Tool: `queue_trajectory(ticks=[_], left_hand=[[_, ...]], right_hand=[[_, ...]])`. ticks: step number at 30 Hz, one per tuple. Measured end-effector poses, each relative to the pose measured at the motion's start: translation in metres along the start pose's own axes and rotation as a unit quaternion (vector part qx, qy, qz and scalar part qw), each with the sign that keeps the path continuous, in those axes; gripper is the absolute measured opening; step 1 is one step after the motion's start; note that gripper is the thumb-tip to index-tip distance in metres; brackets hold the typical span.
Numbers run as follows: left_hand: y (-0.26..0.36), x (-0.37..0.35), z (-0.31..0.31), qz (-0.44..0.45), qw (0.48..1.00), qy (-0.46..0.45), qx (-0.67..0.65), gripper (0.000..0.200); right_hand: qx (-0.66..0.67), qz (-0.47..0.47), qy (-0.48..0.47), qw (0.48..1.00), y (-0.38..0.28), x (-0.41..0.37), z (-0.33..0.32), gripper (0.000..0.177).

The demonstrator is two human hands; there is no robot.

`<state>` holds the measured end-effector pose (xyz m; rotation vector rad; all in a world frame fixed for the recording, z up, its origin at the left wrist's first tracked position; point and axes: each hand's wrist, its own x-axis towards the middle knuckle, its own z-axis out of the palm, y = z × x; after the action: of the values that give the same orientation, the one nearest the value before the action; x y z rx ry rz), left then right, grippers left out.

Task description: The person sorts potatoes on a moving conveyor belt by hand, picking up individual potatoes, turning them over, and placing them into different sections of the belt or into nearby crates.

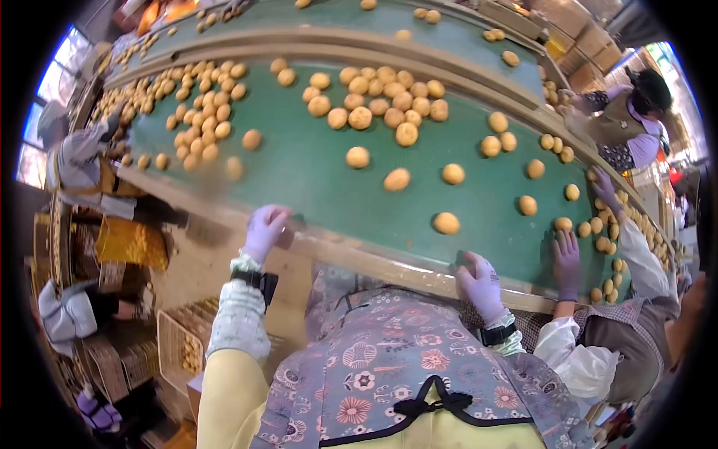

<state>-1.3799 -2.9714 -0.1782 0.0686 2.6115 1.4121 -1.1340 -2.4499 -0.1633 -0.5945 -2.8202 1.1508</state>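
Many round yellow-brown potatoes (390,117) lie on the green conveyor belt (299,172). My left hand (265,232), in a lilac glove, is at the belt's near rail, its fingers curled together; what they hold, if anything, is hidden. A dark patch shows beside its fingertips. My right hand (482,286), gloved the same way, rests at the near rail farther right, thumb and fingers apart, holding nothing visible. The closest potato (446,223) to it lies on the belt just beyond, not touched.
A co-worker's gloved hands (567,266) are over the belt at my right. Another person (82,161) stands at the far left end. A person in a dark cap (647,112) is across the belt. A second belt (344,26) runs behind. Crates (176,348) stand on the floor left.
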Motion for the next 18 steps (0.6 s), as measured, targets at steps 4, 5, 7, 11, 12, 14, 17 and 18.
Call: queue_trajectory(ticks=[4, 5, 7, 11, 12, 14, 17, 18], left_hand=[[-0.022, 0.013, -0.006, 0.012, 1.000, 0.018, 0.019, 0.021], [-0.031, 0.020, -0.009, 0.029, 0.999, 0.021, 0.035, 0.020], [-0.031, 0.037, -0.002, 0.014, 0.998, 0.029, -0.062, 0.034], [0.118, 0.033, 0.051, 0.323, 0.933, -0.072, 0.139, 0.060], [0.144, 0.034, 0.072, 0.369, 0.913, -0.120, 0.124, 0.057], [0.146, 0.052, 0.084, 0.413, 0.890, -0.164, 0.104, 0.054], [0.071, 0.096, 0.071, 0.323, 0.916, -0.164, 0.169, 0.031], [0.054, 0.118, 0.041, 0.214, 0.916, -0.164, 0.298, 0.023]], right_hand=[[0.136, 0.112, 0.041, 0.984, -0.003, 0.029, -0.027, 0.073], [0.079, 0.139, 0.072, 0.984, -0.013, 0.038, -0.038, 0.079], [0.064, 0.172, 0.032, 0.983, -0.018, 0.056, -0.026, 0.097], [0.036, 0.110, -0.078, 0.990, -0.092, 0.105, 0.034, 0.110], [-0.011, 0.068, -0.091, 0.993, -0.128, 0.126, 0.051, 0.102], [0.052, -0.059, -0.119, 0.990, -0.162, 0.174, 0.101, 0.087], [-0.008, -0.389, 0.014, 0.921, -0.196, 0.276, 0.104, 0.072], [-0.022, -0.325, 0.062, 0.943, -0.194, 0.313, 0.092, 0.071]])
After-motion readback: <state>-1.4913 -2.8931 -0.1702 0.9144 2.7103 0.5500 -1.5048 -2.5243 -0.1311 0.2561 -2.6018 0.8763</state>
